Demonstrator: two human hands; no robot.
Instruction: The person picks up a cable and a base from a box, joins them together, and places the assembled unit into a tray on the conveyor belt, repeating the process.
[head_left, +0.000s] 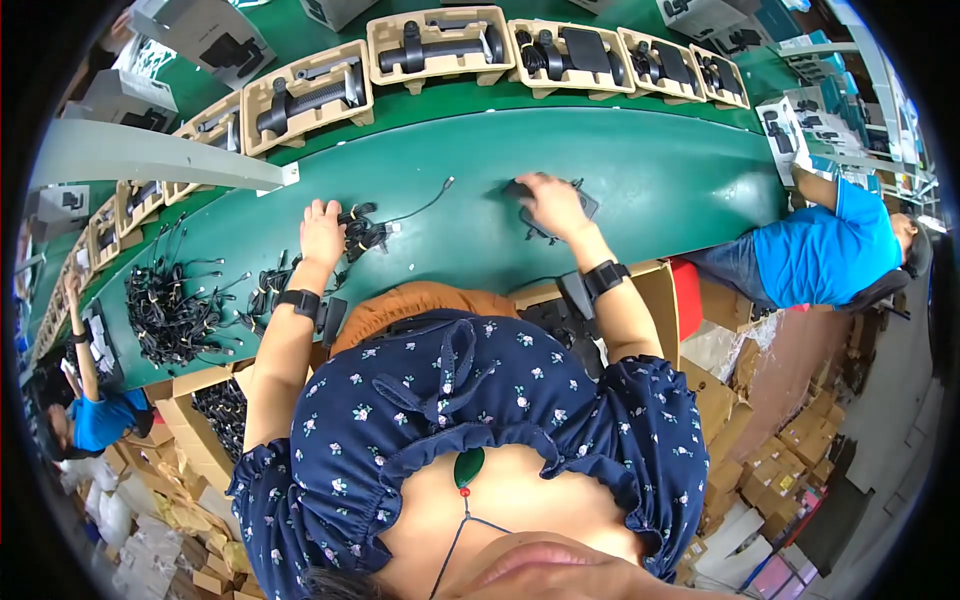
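Observation:
My left hand [322,232] is at the left of the green work table, fingers bent down at the edge of a bundled black cable [362,226]. Part of the bundle is hidden by the hand. One loose cable end with a light plug stretches away to the right. My right hand [557,208] pinches a small black block-shaped piece [517,190] between thumb and fingers, low over the table. Under and beside that hand lies a flat dark piece with a thin frame [587,207], partly covered by it.
A large heap of tied black cables [170,310] lies at left, with smaller bundles [268,288] nearer me. Moulded trays [440,75] holding black parts line the far side. A grey metal post [160,155] juts in at left. Co-workers in blue [825,250] are at both sides.

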